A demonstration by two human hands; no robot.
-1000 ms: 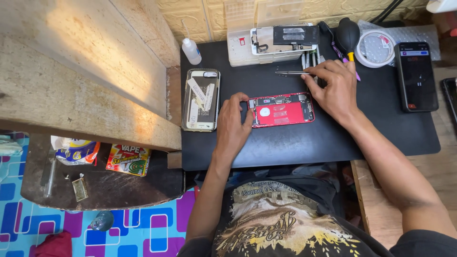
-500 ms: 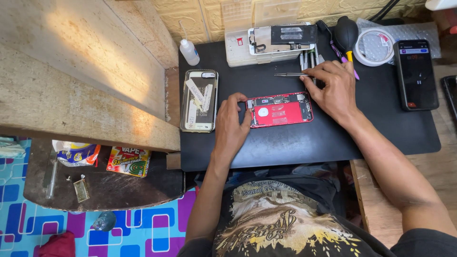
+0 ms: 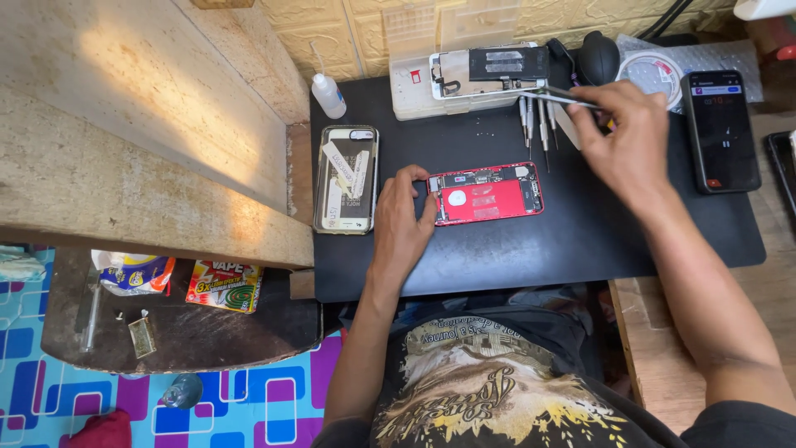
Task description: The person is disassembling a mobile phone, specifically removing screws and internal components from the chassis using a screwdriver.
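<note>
1. Opened red phone (image 3: 487, 193) near the middle of the black work mat (image 3: 580, 241), back cover off, insides showing.
2. Left hand (image 3: 404, 217) pressed against the red phone's left end, fingers curled round its edge, steadying it.
3. Right hand (image 3: 623, 137) raised above and to the right of the red phone, pinching metal tweezers (image 3: 554, 94), tips pointing left.
4. Screwdrivers (image 3: 535, 124) lying just above the red phone.
5. Phone in clear case (image 3: 347, 178) left of the red phone; dark phone with lit screen (image 3: 720, 129) well to its right.
6. White parts tray (image 3: 464, 79) above the red phone, small dropper bottle (image 3: 328, 94) further left.
</note>
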